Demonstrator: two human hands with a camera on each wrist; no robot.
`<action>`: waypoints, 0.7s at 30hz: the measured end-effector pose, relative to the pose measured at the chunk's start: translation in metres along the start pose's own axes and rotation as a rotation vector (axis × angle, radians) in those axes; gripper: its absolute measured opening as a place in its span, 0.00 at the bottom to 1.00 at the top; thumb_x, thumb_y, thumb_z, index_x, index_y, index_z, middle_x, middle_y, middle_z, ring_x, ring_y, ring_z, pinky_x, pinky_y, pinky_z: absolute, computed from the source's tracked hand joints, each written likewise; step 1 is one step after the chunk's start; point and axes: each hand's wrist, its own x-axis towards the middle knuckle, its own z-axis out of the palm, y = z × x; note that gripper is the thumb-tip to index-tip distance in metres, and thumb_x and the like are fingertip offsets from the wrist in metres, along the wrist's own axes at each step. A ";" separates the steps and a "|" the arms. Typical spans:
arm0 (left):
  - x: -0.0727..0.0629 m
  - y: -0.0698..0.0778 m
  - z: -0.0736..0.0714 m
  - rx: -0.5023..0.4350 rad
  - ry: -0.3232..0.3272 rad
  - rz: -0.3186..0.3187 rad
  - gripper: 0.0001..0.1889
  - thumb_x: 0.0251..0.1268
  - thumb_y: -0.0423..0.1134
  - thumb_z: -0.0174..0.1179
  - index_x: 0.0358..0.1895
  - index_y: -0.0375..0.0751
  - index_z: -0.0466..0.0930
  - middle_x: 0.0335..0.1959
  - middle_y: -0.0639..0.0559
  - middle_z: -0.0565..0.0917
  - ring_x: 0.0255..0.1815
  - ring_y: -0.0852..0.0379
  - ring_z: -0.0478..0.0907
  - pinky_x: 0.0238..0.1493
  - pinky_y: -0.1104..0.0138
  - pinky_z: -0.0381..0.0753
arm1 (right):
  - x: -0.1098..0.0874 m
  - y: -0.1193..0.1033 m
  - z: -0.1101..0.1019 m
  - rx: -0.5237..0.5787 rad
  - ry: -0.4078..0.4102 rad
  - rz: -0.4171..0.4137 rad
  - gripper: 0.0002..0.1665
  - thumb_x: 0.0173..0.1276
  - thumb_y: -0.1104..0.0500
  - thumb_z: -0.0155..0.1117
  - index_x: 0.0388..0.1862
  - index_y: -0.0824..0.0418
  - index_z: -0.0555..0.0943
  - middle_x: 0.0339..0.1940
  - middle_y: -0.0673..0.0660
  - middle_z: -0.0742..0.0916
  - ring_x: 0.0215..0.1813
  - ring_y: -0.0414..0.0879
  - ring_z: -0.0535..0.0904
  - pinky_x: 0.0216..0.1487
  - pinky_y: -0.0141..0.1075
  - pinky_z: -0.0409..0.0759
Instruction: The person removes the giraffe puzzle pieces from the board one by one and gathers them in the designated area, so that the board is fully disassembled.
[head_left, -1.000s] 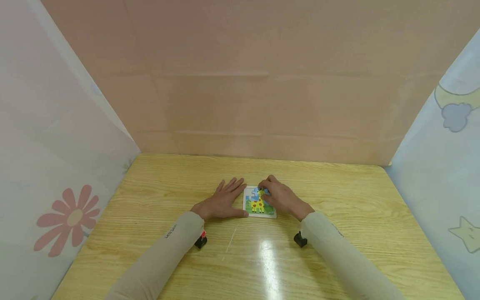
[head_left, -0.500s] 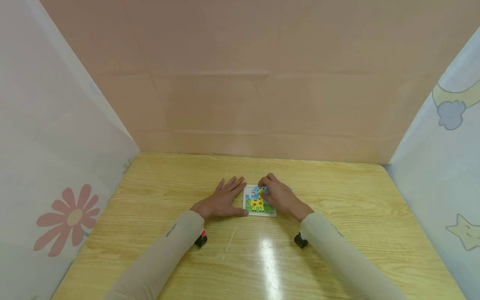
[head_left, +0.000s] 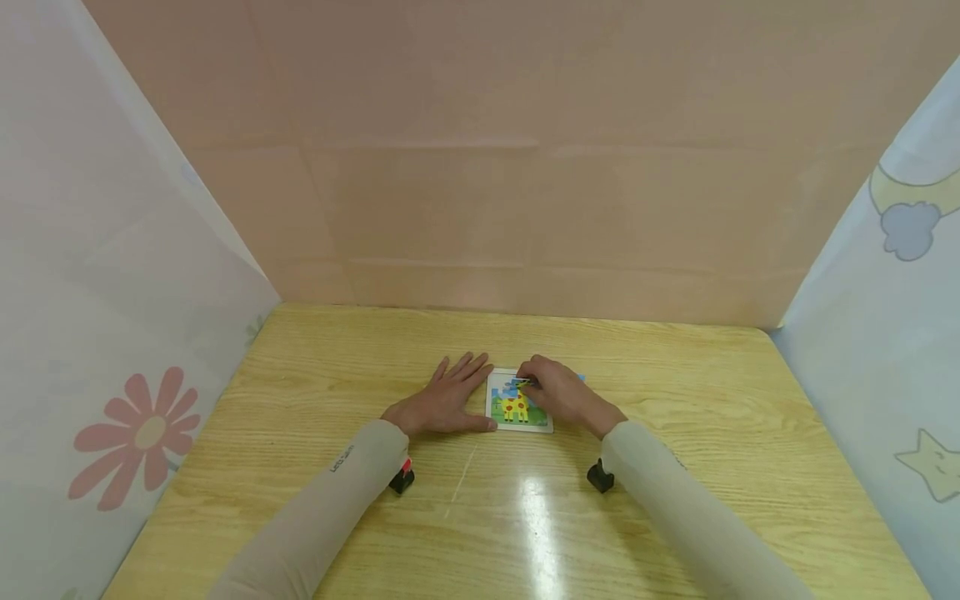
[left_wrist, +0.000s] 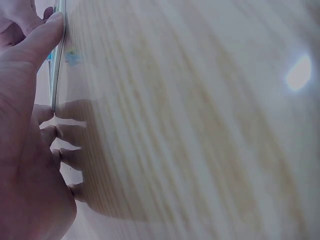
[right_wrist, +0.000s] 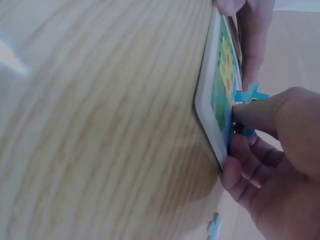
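Both hands barely shift: left hand (head_left: 444, 402) stays flat beside the puzzle tray (head_left: 517, 426); right hand (head_left: 561, 394) now tilts its pinched blue piece (right_wrist: 248, 95) lower.

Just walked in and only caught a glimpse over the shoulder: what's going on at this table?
A person is working on a small giraffe jigsaw puzzle in a white tray on a wooden table. The left hand lies flat beside the tray, thumb against its edge. The right hand pinches a blue puzzle piece at the picture's upper part; it is not seated flat yet. Another blue piece lies loose on the table to the right.
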 end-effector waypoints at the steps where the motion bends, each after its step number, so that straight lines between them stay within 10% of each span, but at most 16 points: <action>1: 0.000 0.000 0.000 0.000 0.001 0.000 0.55 0.71 0.71 0.60 0.90 0.49 0.44 0.92 0.54 0.39 0.93 0.48 0.31 0.90 0.41 0.30 | 0.000 0.000 -0.001 -0.003 -0.006 -0.006 0.13 0.80 0.61 0.64 0.57 0.62 0.87 0.47 0.54 0.87 0.47 0.45 0.83 0.54 0.46 0.86; 21: 0.000 -0.002 0.002 -0.012 -0.004 -0.003 0.55 0.70 0.70 0.61 0.90 0.50 0.45 0.92 0.54 0.39 0.93 0.48 0.31 0.90 0.40 0.28 | -0.005 0.007 -0.025 0.078 -0.033 0.018 0.16 0.83 0.62 0.57 0.62 0.65 0.83 0.52 0.60 0.89 0.46 0.46 0.83 0.48 0.42 0.84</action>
